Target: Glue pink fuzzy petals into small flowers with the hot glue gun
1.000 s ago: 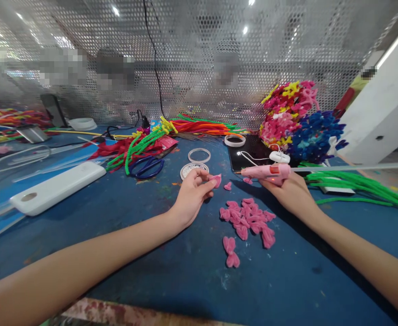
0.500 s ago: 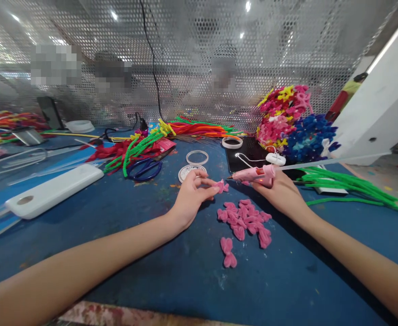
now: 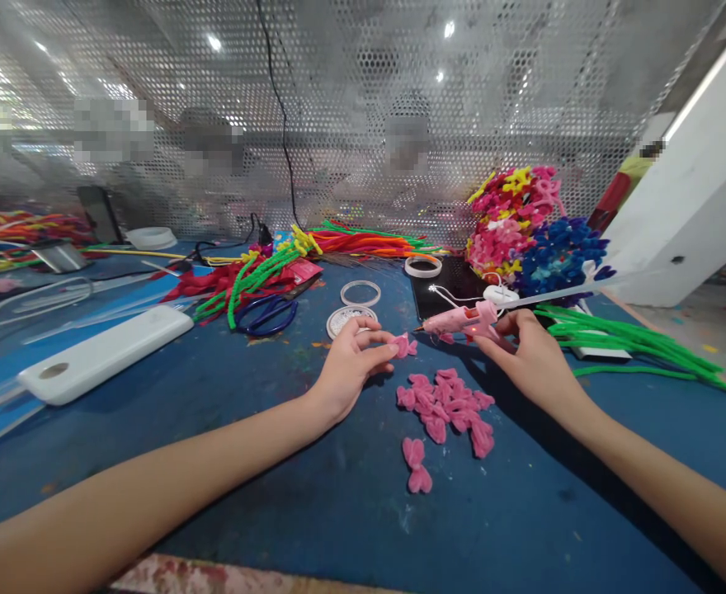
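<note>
- Pinching a small pink chenille piece point(image 3: 403, 345) between thumb and fingertips, the left hand point(image 3: 347, 369) rests its heel on the desk point(image 3: 276, 462); this grip is closed on the piece, which is held just above the desk surface.
- The right hand point(image 3: 533, 359) has its grip closed around the handle of a pink glue gun point(image 3: 462, 320); the clear glue stick point(image 3: 561, 293) projects from the rear of the gun, up and to the right.
- Key relation: the gun's long axis runs roughly right to left, and its nozzle points at the pinched piece, which lies just left of the tip, near but not touching. The left hand is the nearer hand to the piece; the right hand sits behind the gun, well to the right of it.
- A loose heap of pink folded pieces point(image 3: 446, 404) lies on the desk between the 2 hands, toward the person; 1 finished pink bow point(image 3: 417, 464) lies apart, nearer still.
- Beyond the left hand: 2 round containers point(image 3: 354, 307), blue scissors point(image 3: 266, 315), and bundles of green, red and orange pipe cleaners point(image 3: 257, 276).
- Beyond the gun: a dark phone point(image 3: 446, 289) with a white cable, and a mound of multicoloured chenille flowers point(image 3: 533, 231). Green stems point(image 3: 629, 346) lie to the right.
- A white oblong case point(image 3: 100, 353) lies far left.
- No brand, label or writing can be read.
</note>
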Tool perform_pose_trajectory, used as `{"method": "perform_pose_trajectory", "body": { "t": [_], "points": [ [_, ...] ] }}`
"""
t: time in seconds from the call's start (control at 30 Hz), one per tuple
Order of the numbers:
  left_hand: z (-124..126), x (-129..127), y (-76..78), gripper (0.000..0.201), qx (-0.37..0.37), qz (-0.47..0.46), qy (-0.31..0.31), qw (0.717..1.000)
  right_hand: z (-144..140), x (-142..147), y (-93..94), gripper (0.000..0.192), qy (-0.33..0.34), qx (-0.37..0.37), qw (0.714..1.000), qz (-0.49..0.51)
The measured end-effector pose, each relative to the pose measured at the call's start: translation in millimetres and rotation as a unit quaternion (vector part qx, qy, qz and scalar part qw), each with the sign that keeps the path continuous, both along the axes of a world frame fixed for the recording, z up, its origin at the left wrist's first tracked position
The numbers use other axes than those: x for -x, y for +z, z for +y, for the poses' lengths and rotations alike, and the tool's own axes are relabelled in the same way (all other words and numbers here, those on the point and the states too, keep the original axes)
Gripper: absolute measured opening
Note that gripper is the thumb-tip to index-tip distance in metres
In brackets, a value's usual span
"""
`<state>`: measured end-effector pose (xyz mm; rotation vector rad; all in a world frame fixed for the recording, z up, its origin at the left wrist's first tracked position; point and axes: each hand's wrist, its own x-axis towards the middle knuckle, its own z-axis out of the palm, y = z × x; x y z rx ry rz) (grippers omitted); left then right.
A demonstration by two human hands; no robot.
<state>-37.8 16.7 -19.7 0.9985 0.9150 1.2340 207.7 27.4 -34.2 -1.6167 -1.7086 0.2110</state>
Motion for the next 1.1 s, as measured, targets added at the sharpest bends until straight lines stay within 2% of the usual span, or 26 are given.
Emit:
{"method": "perform_pose_trajectory", "body": {
  "t": [0.17,0.33,0.4,0.47,0.57,0.6,0.73,0.83,0.9,1.0,1.1],
  "points": [
    [-0.1,0.1,-0.6,0.044,-0.02,0.02,-0.012,1.0,0.5,-2.5,-0.4,0.029,0.031,-0.04,0.999,-0.013],
    [0.3,1.1,-1.6,0.047,-0.018,0.016,-0.011,1.0,-9.2,1.7,3.6,0.029,0.008,-0.144,0.986,-0.084],
    [-1.3,0.9,-0.8,0.048,-0.035,0.014,-0.027,0.999,-20.0,10.2,7.8,0.029,0.036,-0.173,0.981,-0.08],
    [-5.3,0.4,1.1,0.048,-0.062,0.016,-0.057,0.996,-33.0,22.4,12.6,0.025,0.112,-0.154,0.981,-0.045],
    [-15.0,-1.5,3.8,0.044,-0.093,0.021,-0.117,0.988,-51.1,41.0,18.5,0.007,0.23,-0.053,0.971,0.036],
    [-18.6,-2.5,4.1,0.042,-0.097,0.02,-0.137,0.986,-55.7,45.7,19.7,0.007,0.256,-0.019,0.964,0.065],
    [-28.9,-6.3,3.0,0.037,-0.099,0.013,-0.177,0.979,-65.3,54.1,20.1,0.012,0.28,0.034,0.947,0.152],
    [-30.4,-4.4,8.0,0.032,-0.123,0.078,-0.173,0.974,-65.4,52.2,17.6,0.016,0.276,0.054,0.939,0.2],
    [-29.0,1.2,16.6,0.022,-0.165,0.201,-0.192,0.946,-63.4,49.1,15.8,0.014,0.261,0.058,0.935,0.234],
    [-26.1,12.8,31.0,0.004,-0.224,0.405,-0.26,0.848,-58.4,43.9,14.7,0.012,0.241,0.039,0.926,0.29],
    [-25.1,20.2,38.6,0.009,-0.235,0.487,-0.326,0.776,-53.8,40.2,15.9,0.012,0.25,0.037,0.904,0.344]
  ]
}}
